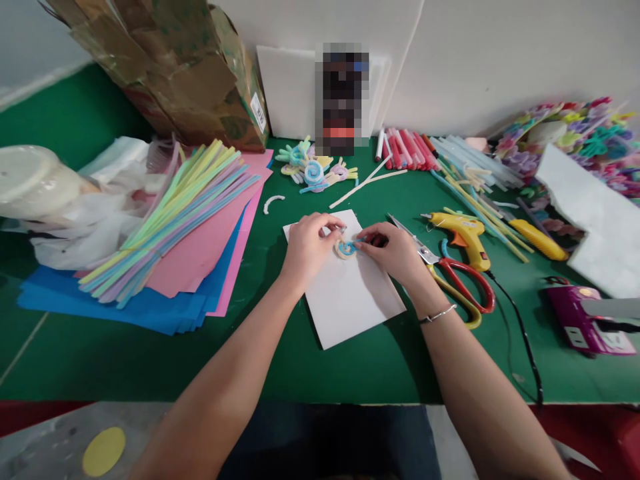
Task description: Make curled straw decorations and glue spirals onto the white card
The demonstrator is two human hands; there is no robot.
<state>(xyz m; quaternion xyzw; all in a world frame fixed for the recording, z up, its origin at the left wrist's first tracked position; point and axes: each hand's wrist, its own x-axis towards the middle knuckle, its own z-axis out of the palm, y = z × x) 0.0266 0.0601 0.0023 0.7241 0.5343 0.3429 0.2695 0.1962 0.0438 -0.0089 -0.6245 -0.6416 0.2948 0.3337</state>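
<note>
A green tabletop [273, 363] is carrying everything here, with a broad bundle of fuzzy stems [170, 220] lying over colored sheets [195, 263] on the left. A white board [345, 303] is lying in the middle, under both hands. Scissors [429, 256] are lying just beyond the right wrist, and a yellow glue gun [463, 232] is resting beside them. The left hand [311, 241] is bringing its thumb and index finger close together at the coil's upper left edge, though I cannot tell whether they are gripping it. The right hand [393, 245] is pinching the blue part narrowly between thumb and fingers. The small cream-and-blue coil [345, 250] is sitting between the two sets of fingertips, over the board's upper part; whether it is touching the board is not showing clearly. It is looking very light, soft and fuzzy outside, probably with a bendable wire core, so it should be gripping well against skin rather than slipping, but losing its round shape under hard squeezing. The safest hold is probably being found on the outer turn, pinching lightly from opposite sides and steadying the blue end.
</note>
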